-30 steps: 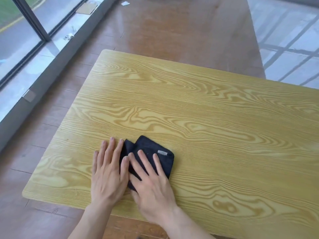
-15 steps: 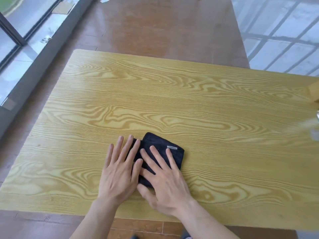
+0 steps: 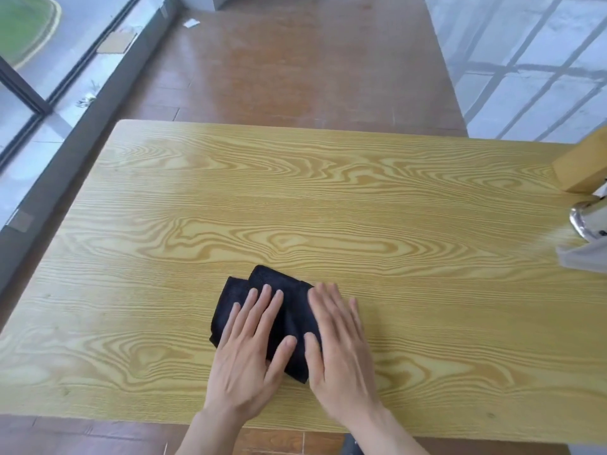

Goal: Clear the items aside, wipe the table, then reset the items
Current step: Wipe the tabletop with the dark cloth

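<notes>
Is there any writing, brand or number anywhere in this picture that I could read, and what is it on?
None can be read.
The black cloth under both hands shows no label in this view.
The wooden block, shiny metal thing and grey item at the table's right edge show no lettering.
The scraps on the floor by the window are blank or too small to tell.

A yellow wood-grain table [image 3: 328, 198] bears a black cloth [image 3: 262, 290] (folded, near edge).

brown wooden floor [image 3: 295, 77], window frame [image 3: 19, 90]
</notes>
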A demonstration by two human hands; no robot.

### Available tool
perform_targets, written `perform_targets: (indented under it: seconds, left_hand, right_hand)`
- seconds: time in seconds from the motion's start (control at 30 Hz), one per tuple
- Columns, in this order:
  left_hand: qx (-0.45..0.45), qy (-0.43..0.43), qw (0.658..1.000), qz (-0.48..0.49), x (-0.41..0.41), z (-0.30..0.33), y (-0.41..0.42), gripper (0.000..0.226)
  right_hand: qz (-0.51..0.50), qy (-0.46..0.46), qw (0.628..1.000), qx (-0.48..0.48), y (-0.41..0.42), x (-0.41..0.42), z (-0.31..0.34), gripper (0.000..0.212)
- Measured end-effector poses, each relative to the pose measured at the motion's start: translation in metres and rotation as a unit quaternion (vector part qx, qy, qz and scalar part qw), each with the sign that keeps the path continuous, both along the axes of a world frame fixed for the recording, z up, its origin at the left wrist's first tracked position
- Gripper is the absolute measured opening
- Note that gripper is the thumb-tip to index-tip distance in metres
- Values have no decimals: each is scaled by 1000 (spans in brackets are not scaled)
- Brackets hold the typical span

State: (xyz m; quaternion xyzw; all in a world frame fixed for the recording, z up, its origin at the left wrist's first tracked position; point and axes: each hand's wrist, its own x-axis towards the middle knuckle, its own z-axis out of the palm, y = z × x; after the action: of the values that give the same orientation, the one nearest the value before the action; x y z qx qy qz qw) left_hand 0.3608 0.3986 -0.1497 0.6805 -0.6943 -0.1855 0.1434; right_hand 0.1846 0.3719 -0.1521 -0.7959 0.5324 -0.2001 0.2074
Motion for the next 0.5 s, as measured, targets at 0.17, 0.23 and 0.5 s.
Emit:
perform_targets:
  seconds: [0.17, 0.23, 0.5]
  left_hand:
    - [8, -43, 999, 17, -4, 0, 4, 67]
    - [14, -37, 999, 35, -7, 1, 6, 65]
    - [22, -47, 996, 68, -6, -1, 8, 64]
  right_hand:
    - [19, 102, 994, 22, 7, -11, -4, 56]
    - [61, 133, 989, 33, 5, -10, -4, 58]
    - [138, 193, 971, 39, -13, 9, -1, 61]
